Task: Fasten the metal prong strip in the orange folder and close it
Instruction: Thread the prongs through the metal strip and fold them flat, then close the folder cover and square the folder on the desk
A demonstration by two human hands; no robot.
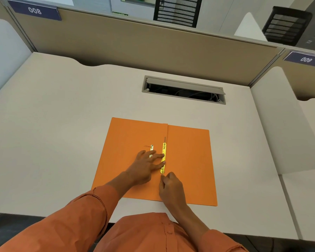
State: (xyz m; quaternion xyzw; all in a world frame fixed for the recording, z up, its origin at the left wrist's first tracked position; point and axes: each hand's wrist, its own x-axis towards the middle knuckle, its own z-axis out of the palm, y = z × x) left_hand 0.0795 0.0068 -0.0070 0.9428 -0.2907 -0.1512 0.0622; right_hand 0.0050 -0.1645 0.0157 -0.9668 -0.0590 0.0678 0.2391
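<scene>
On the open folder [187, 164], lying flat on the desk [62, 110], the left hand [145, 166] spreads its fingers over the strip [163, 159] by the crease while the right hand [171, 188] pinches at its near end; the thin metal likely bends easily, best pressed at the ends.
</scene>
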